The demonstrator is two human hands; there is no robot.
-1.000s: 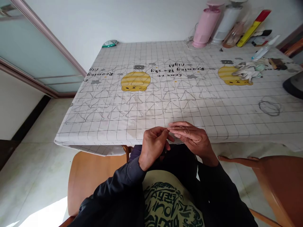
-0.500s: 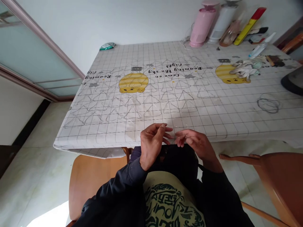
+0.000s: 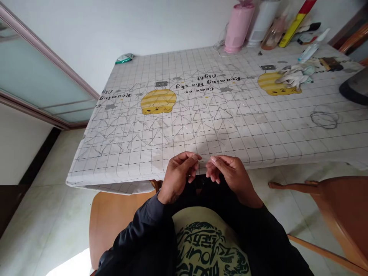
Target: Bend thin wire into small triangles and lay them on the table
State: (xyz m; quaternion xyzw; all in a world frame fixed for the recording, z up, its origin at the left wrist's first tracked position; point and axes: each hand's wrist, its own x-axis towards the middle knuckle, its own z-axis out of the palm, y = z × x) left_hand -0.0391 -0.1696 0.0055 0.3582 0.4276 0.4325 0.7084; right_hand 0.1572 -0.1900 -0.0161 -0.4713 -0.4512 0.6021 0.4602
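Note:
Both hands are close together over the table's front edge. My left hand pinches a thin wire between thumb and forefinger. Facing it, my right hand has its thumb and forefinger pressed together on the same thin wire, part of which rises above the fingers. The wire's full shape is too fine to make out. Beyond the hands, several wire triangles lie in rows on the checked tablecloth. A loose coil of wire rests on the cloth to the right.
At the back right stand a pink cylinder, a white cylinder, bottles and a yellow-red box. Gloves lie in front of them, with a dark object at the right edge. Wooden chairs flank the person.
My right hand has closed from spread fingers to a pinch on the wire. My left hand has shifted slightly left and down. The view has turned a little.

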